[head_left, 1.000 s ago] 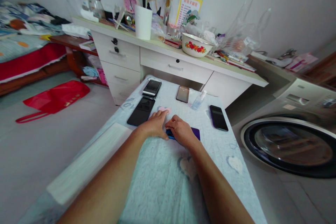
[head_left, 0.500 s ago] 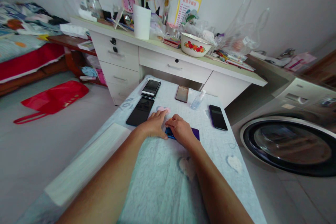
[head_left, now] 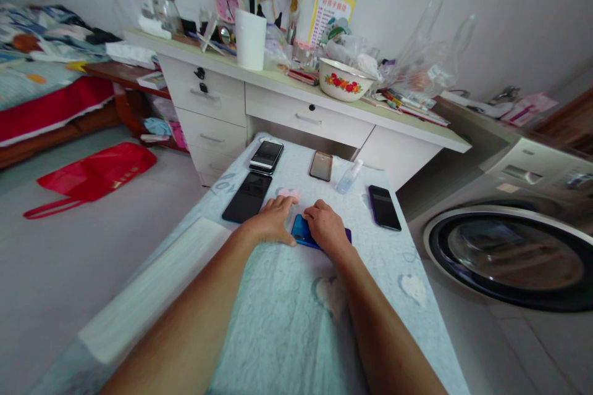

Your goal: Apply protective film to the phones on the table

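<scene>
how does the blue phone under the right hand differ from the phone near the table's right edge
The blue phone shows a glossy blue-purple surface; the phone near the right edge shows a dark face. The blue phone lies crosswise, while the other points roughly away from the person. The right hand partly covers the blue phone; no hand touches the other. Both lie flat on the cloth.

We are holding our left forearm (head_left: 199, 302) and right forearm (head_left: 382, 308) forward and inward; our left hand (head_left: 271, 222) is keeping its thumb (head_left: 288, 239) spread from its fingers (head_left: 283, 200), our right hand (head_left: 325, 225) is holding its fingers bent.
</scene>
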Action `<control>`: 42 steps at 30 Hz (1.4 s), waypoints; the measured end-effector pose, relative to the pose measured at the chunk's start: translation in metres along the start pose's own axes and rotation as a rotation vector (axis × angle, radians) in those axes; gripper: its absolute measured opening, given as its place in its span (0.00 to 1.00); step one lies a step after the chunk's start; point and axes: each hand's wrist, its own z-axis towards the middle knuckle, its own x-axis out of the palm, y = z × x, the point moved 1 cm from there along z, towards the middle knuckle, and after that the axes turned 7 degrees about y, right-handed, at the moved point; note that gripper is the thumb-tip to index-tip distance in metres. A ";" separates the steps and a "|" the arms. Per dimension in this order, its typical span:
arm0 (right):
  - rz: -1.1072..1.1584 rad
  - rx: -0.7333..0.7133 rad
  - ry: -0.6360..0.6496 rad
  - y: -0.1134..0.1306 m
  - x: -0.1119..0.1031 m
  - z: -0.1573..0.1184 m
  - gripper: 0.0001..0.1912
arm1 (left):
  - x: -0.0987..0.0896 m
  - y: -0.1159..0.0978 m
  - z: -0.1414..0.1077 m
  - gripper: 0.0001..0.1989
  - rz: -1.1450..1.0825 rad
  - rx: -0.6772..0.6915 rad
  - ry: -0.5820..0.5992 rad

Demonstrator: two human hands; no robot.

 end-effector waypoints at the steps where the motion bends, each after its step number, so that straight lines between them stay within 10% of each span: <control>1: -0.006 0.006 0.005 -0.001 -0.002 -0.001 0.14 | -0.001 -0.001 -0.001 0.47 -0.002 -0.001 0.004; 42: -0.049 0.142 0.036 -0.043 -0.014 -0.038 0.15 | -0.003 -0.002 -0.002 0.38 0.005 0.007 0.041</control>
